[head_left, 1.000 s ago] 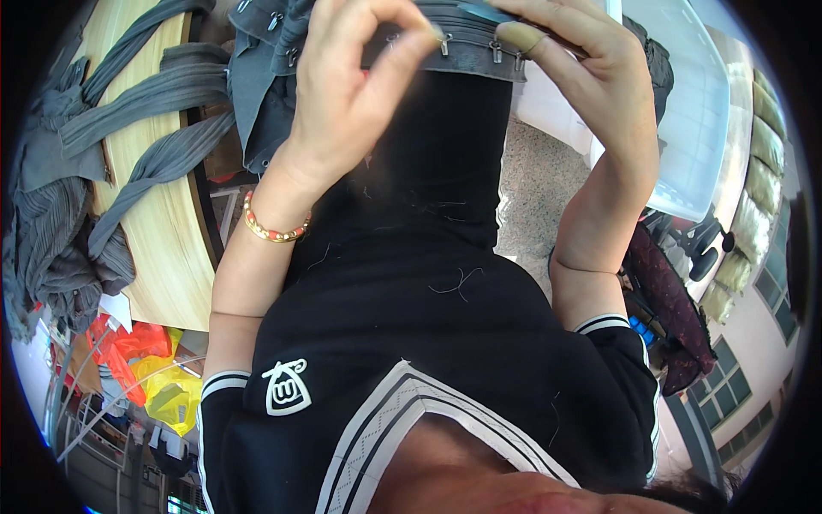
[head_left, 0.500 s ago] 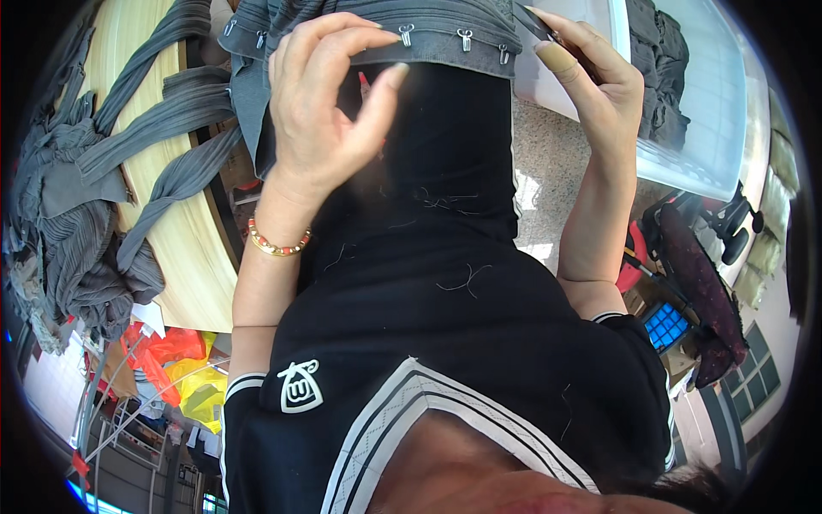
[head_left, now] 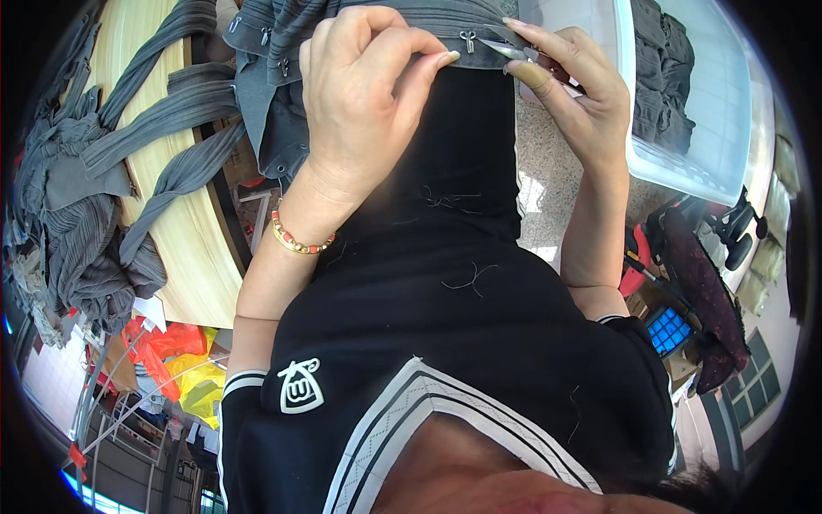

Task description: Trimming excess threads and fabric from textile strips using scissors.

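Grey ribbed fabric (head_left: 278,128) lies across my lap at the top, its edge band carrying several small metal hooks (head_left: 467,41). My left hand (head_left: 364,107) is over that band, thumb and forefinger pinched together at its lower edge beside a hook. What the fingertips hold, if anything, is too small to make out. On the right, my right hand (head_left: 591,98) grips a pair of thread snips (head_left: 503,49), their pointed blades aimed left, close to the same hook. A tan cover wraps the right thumb.
A wooden tabletop (head_left: 184,265) on the left bears twisted grey fabric strips (head_left: 175,184) and a heap of grey garments (head_left: 86,240). At right stands a translucent plastic bin (head_left: 693,171) with folded dark pieces (head_left: 659,86). Red and yellow bags (head_left: 193,377) sit lower left.
My left hand has moved right and its spread thumb and forefinger have closed into a pinch. The snips have come left and down to the hook. The fabric has shifted.
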The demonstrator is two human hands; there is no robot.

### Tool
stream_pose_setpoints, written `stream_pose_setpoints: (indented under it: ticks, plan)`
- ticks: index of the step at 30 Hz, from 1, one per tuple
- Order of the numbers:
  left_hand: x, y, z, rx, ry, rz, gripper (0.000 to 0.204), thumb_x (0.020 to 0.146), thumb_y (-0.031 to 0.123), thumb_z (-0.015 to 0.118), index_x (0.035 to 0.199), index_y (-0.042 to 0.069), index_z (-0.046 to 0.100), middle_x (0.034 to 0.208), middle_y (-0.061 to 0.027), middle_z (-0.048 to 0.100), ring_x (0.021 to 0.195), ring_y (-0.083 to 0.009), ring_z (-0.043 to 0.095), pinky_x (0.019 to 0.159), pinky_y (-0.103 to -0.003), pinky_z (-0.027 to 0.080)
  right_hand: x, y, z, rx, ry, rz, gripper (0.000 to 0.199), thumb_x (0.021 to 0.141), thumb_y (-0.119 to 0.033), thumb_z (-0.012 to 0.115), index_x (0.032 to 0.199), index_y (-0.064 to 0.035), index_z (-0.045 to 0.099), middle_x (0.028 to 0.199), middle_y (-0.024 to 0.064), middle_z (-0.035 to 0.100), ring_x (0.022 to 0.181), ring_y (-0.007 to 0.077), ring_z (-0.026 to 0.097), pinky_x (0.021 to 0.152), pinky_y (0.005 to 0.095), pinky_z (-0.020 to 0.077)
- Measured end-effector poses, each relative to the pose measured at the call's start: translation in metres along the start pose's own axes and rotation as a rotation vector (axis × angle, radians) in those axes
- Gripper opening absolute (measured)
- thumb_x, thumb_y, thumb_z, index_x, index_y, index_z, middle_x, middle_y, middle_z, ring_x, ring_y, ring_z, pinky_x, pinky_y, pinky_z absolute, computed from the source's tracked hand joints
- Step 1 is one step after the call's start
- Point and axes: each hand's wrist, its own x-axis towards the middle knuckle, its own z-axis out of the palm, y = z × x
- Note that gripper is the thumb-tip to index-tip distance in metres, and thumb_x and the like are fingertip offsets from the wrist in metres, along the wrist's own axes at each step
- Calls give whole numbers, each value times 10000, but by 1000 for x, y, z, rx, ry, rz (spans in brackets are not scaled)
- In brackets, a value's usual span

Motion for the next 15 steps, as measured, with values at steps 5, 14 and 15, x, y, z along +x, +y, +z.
stream_pose_setpoints:
  ticks: [5,14,15]
  plan:
    - [-3,-3,-2,-184,3,-51,124,847,79,818,943,58,741,992,-39,627,940,-183,598,839,-308,476,2,1,2,-36,13,-4,422,845,-85,807,1263,-86,747,816,6,548,755,100,518,673,235,418]
    - [5,11,-28,-404,-48,-93,94,887,34,776,963,24,721,1152,-80,640,1067,-175,609,969,-295,454,4,39,30,489,344,-47,360,864,-19,784,1222,-37,743,780,-49,483,707,66,433,630,232,320]
    - [6,12,-29,-406,-48,-91,94,887,34,776,963,24,721,1152,-80,640,1067,-175,609,969,-295,454,12,45,40,966,459,-372,366,864,-14,783,1226,-40,742,782,-52,475,706,68,428,629,234,316]
